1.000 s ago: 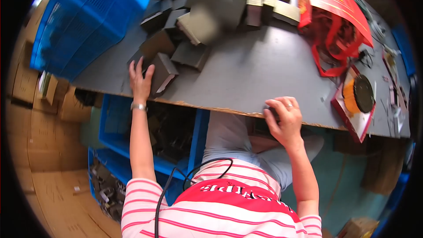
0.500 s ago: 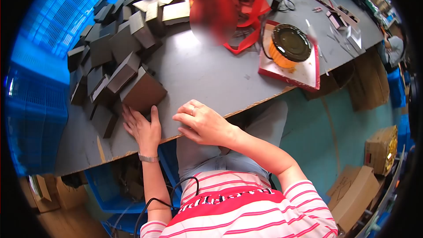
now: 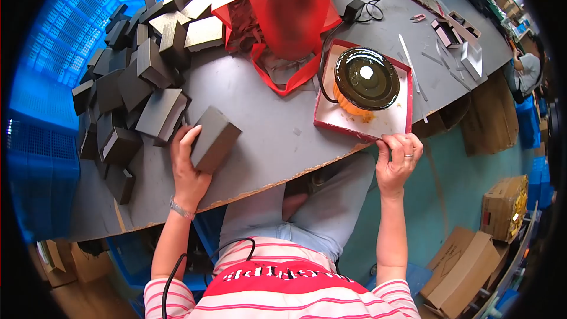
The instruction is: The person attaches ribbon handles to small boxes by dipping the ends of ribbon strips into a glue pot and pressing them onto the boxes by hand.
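My left hand, with a metal watch at the wrist, is closed around the side of a dark grey box standing tilted near the table's front edge. A heap of similar dark boxes lies just beyond and to the left. At the right, my right hand is pinched against the front rim of a shallow red tray with a white inside. In that tray sits an orange pot topped by a round dark, glossy dish. What lies between the right fingertips is partly hidden.
A red paper bag with handles stands at the back middle. Behind the tray are a black cable with a plug block, white strips and small open boxes. Blue crates line the left; cartons stand on the floor.
My right hand has moved right, from near the left hand to the red tray's rim. My left hand has wrapped round a box, now apart from the heap. The view has shifted.
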Demonstrator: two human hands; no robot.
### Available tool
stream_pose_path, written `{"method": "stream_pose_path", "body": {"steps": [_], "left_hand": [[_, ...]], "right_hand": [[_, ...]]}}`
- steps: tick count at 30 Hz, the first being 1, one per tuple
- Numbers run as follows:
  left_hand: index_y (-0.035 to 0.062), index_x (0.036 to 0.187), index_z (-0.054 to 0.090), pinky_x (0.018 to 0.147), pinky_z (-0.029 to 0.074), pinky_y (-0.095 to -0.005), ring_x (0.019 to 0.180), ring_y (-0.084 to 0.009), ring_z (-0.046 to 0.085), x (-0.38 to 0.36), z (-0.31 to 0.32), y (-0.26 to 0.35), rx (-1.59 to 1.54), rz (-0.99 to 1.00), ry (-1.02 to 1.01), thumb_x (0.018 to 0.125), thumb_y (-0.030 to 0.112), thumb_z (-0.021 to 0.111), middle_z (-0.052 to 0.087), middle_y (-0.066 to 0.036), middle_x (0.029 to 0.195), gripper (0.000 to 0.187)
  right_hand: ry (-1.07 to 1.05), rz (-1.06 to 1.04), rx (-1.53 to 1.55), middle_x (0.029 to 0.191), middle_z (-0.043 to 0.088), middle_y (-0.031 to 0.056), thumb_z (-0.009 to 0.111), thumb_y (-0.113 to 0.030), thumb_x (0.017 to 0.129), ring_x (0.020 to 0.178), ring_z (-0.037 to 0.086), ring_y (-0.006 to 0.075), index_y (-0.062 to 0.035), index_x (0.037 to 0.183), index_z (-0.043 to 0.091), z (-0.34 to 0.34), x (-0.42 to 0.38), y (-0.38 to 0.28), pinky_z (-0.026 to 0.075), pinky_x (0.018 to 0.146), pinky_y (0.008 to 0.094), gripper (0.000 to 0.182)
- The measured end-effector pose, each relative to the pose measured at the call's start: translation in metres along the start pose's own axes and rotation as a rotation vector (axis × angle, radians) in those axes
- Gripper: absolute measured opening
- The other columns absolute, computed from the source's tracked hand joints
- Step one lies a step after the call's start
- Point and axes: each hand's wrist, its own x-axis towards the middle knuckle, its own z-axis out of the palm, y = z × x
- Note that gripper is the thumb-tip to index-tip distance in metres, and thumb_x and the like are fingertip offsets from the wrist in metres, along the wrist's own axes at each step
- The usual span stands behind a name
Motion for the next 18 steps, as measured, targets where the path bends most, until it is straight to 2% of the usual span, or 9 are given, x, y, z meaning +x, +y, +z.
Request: {"method": "stream_pose_path", "body": {"steps": [1,3,9,10,12,14,16,18], "left_hand": [[0.0125,0.135,0.052,0.106,0.04,-0.0393,0.124,-0.0363,0.049,0.004,0.003,0.002,-0.022,0.01,-0.047,0.067,-0.008,0.072,0.05,-0.013,0.136,0.074],[0.0123,0.134,0.052,0.107,0.039,-0.0393,0.126,-0.0365,0.049,0.015,0.007,0.003,-0.071,0.023,-0.101,0.065,-0.009,0.071,0.048,-0.013,0.138,0.075],[0.0145,0.134,0.053,0.109,0.038,-0.0397,0.13,-0.0364,0.046,0.043,0.02,-0.01,-0.111,0.12,-0.167,0.06,-0.014,0.07,0.043,-0.012,0.144,0.081],[0.0153,0.134,0.053,0.109,0.038,-0.04,0.13,-0.0365,0.046,0.047,0.02,-0.013,-0.095,0.151,-0.18,0.06,-0.015,0.069,0.043,-0.012,0.145,0.082],[0.0155,0.131,0.058,0.111,0.036,-0.0414,0.132,-0.0367,0.045,0.051,0.019,-0.019,-0.14,0.186,-0.188,0.065,-0.02,0.06,0.044,-0.014,0.144,0.075],[0.0145,0.128,0.062,0.113,0.033,-0.042,0.132,-0.037,0.045,0.053,0.014,-0.024,-0.169,0.192,-0.225,0.07,-0.021,0.047,0.046,-0.016,0.143,0.07],[0.0143,0.128,0.062,0.113,0.033,-0.0416,0.132,-0.0371,0.045,0.053,0.012,-0.027,-0.252,0.164,-0.261,0.07,-0.02,0.045,0.046,-0.016,0.143,0.069],[0.0118,0.127,0.062,0.112,0.034,-0.0401,0.13,-0.0363,0.048,0.052,0.01,-0.028,-0.338,0.137,-0.267,0.072,-0.018,0.042,0.05,-0.016,0.14,0.065]], "right_hand": [[0.006,0.004,0.0,0.096,0.062,0.0019,0.078,-0.014,0.081,0.099,0.054,0.0268,-0.0128,0.095,0.066,0.0,0.002,0.002,0.042,0.091,0.0403,0.018],[0.033,0.027,-0.018,0.094,0.062,0.0022,0.077,-0.014,0.082,0.099,0.055,0.0267,-0.0121,0.095,0.066,0.003,0.007,0.009,0.042,0.09,0.0401,0.017],[-0.042,0.022,-0.015,0.101,0.063,0.0059,0.075,-0.011,0.083,0.101,0.055,0.0303,-0.0085,0.1,0.065,-0.006,0.027,0.028,0.044,0.092,0.0412,0.02],[-0.013,0.049,-0.064,0.102,0.063,0.0065,0.075,-0.011,0.082,0.102,0.055,0.0311,-0.0076,0.101,0.065,-0.011,0.028,0.015,0.045,0.092,0.0423,0.021],[0.009,-0.047,-0.083,0.097,0.064,0.007,0.075,-0.006,0.081,0.1,0.057,0.03,-0.0073,0.1,0.066,-0.02,0.03,-0.02,0.046,0.091,0.044,0.021],[-0.082,-0.111,0.167,0.096,0.066,0.0057,0.074,-0.003,0.079,0.092,0.06,0.0286,-0.007,0.095,0.067,-0.013,0.046,-0.066,0.049,0.085,0.0413,0.017],[-0.244,-0.16,0.355,0.094,0.064,0.0096,0.072,0.001,0.076,0.089,0.061,0.0296,-0.0033,0.092,0.065,0.012,0.071,-0.11,0.05,0.079,0.0401,0.019],[-0.308,-0.185,0.383,0.095,0.06,0.0123,0.066,0.002,0.08,0.089,0.061,0.0324,-0.0018,0.097,0.061,0.053,0.094,-0.133,0.051,0.076,0.0403,0.018]]}}
